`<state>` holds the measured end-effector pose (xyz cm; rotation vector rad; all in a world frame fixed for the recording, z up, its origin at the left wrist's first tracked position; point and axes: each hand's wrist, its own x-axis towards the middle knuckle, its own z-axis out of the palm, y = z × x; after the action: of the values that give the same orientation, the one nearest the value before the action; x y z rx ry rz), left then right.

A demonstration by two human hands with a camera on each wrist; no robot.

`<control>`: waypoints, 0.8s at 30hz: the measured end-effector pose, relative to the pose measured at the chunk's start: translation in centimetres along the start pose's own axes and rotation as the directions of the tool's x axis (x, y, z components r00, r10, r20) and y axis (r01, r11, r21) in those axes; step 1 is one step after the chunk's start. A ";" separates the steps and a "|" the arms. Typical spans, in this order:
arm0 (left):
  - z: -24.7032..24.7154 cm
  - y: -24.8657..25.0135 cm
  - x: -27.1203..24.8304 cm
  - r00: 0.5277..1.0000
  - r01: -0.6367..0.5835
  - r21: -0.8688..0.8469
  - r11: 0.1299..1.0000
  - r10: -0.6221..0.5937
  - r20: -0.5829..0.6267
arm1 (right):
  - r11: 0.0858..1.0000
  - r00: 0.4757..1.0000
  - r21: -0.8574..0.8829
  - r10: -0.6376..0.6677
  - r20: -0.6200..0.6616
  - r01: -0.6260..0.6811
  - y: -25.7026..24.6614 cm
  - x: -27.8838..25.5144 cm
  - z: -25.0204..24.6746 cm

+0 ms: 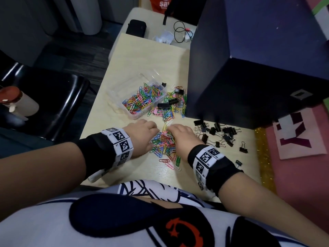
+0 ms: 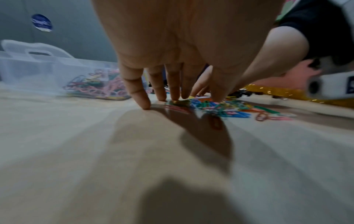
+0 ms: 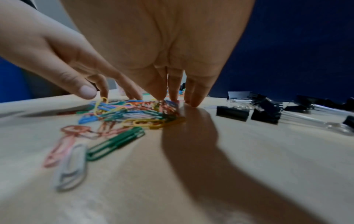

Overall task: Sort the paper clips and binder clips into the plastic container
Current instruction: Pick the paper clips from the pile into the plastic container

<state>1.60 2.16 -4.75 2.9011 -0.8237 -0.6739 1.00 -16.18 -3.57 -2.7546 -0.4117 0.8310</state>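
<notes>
Table (image 1: 142, 56) fills the middle of the head view, pale wood. The plastic container (image 1: 124, 90) sits at centre frame, clear, with two compartments: the nearer one is heaped with coloured paper clips, the farther one looks bare apart from one small black piece at its far corner.

Just right of the container is a mixed heap (image 1: 173, 106) of paper clips with a few large binder clips on top. Lower right of centre, a scatter of small black binder clips (image 1: 219, 132) lies by itself.

I have my left hand (image 1: 142, 134) and right hand (image 1: 181, 138) at lower centre, bracketing a loose paper clip pile (image 1: 163, 141). In both wrist views my fingers are extended, close together, tips down on the table at the pile's edges. Nothing is pinched or held; both hands are flat-fingered and raking.

Handling, my read: the paper clips are light, thin, slick on this surface, and they snag together, so pinching singles is slow. Better to corral them between both hands and scoop from the pile's outer edges, tips kept low so none slip under. A few strays (image 1: 169, 164) below the pile need a separate sweep.

The binder clips are stiff, heavier and blocky; take them by the black body, not the wire handles, which swing.
</notes>
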 end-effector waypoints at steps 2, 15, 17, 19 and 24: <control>0.3 0.3 -0.2 0.999 -0.046 -0.026 0.999 0.046 0.019 | 0.999 0.998 0.016 -0.039 -0.039 0.040 0.0 -0.4 0.1; -0.8 1.5 1.2 0.994 0.065 -0.072 0.995 -0.059 0.088 | 0.982 0.993 0.155 0.116 -0.036 -0.109 -1.9 -0.7 1.2; -0.9 1.2 1.3 0.992 0.076 -0.085 0.994 -0.066 0.109 | 0.988 0.993 0.130 0.091 -0.070 -0.081 -2.0 -0.4 1.3; -1.0 0.9 1.4 0.993 0.070 -0.076 0.995 -0.062 0.105 | 0.991 0.993 0.113 0.077 -0.087 -0.067 -1.9 -0.1 1.2; -1.3 -0.1 1.3 0.995 0.087 -0.089 0.992 -0.082 0.064 | 0.981 0.987 0.171 0.114 -0.112 -0.094 -1.1 1.0 0.0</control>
<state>3.15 1.48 -4.05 2.8598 -0.6595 -0.7880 1.56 -14.82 -3.68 -2.6720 -0.1689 0.6827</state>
